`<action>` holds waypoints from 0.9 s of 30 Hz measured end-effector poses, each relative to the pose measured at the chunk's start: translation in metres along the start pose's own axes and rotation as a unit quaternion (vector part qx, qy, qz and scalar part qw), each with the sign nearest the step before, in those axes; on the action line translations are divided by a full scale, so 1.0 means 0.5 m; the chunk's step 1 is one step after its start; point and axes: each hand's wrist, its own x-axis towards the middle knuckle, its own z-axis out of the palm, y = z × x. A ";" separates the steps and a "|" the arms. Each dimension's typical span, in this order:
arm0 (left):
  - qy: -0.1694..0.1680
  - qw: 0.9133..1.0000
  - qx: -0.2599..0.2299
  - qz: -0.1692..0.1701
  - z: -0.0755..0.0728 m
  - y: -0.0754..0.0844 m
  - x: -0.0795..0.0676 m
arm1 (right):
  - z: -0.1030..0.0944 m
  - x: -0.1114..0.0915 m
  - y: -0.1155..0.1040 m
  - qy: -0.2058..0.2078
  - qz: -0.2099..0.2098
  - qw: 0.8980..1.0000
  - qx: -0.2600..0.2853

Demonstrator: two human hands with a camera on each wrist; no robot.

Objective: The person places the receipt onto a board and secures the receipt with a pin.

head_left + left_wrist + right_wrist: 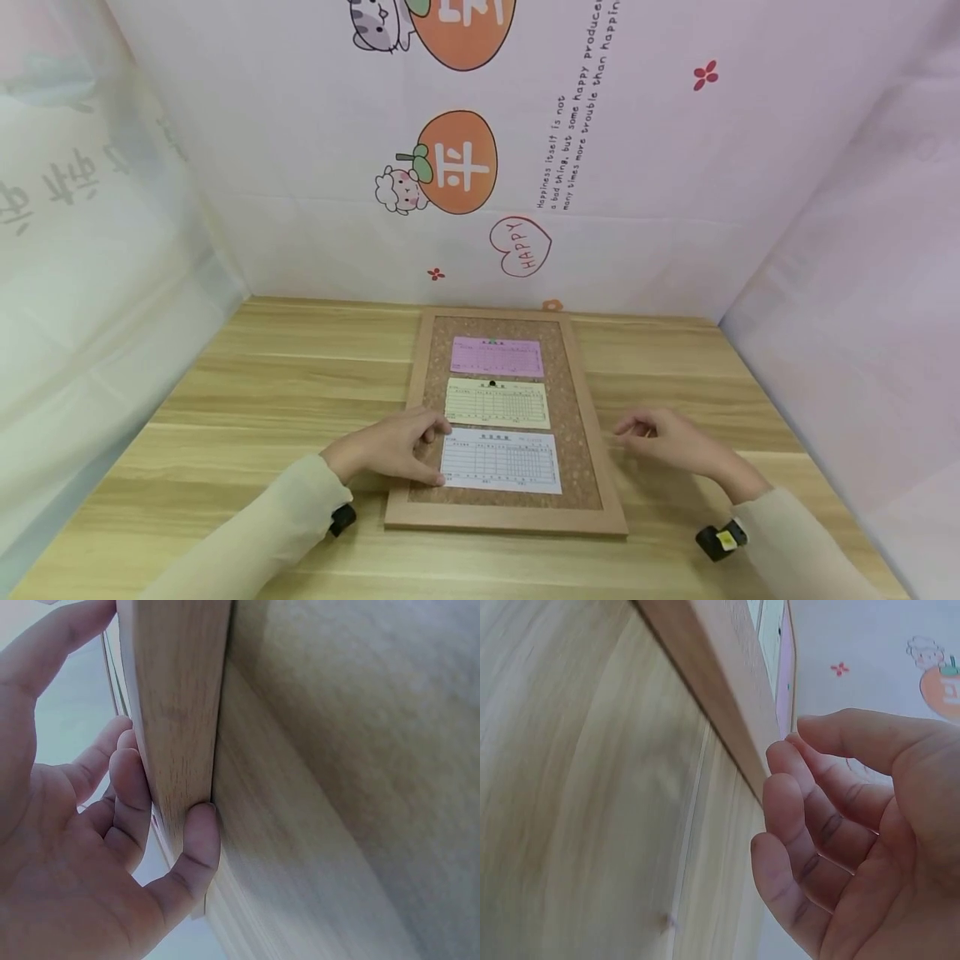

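Observation:
A cork board (585, 492) with a wooden frame lies on the table, bearing three printed paper slips in a column. The lowest, a white slip (498, 462), shows no pin. My left hand (393, 446) reaches over the board's left side, thumb and forefinger spread apart at the white slip's left edge. In the left wrist view, one fingertip of that hand touches the side of the wooden frame (180, 697). Just right of the board is my right hand (667, 437), fingers loosely bent and thumb close to the forefinger (817, 761). I see nothing held in it.
Above the white slip are a yellow slip (498, 406) with a black pin (492, 383) and a pink slip (495, 358) with a small green pin (492, 340). Printed white cloth (622, 267) hangs behind the wooden table (300, 367) and along both sides.

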 end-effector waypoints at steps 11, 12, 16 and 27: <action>0.000 1.000 -0.005 -0.006 -0.001 0.005 -0.001 | -0.027 -0.031 0.043 0.021 0.031 0.999 -0.025; 0.001 1.000 -0.005 -0.006 -0.001 0.005 -0.001 | -0.028 -0.034 0.046 0.023 0.038 0.999 -0.027; 0.002 1.000 -0.003 -0.004 0.000 0.002 0.000 | -0.032 -0.048 0.062 0.026 0.056 0.998 -0.024; 0.004 1.000 -0.006 -0.004 0.001 -0.001 -0.001 | -0.030 -0.076 0.102 0.035 0.077 0.996 0.008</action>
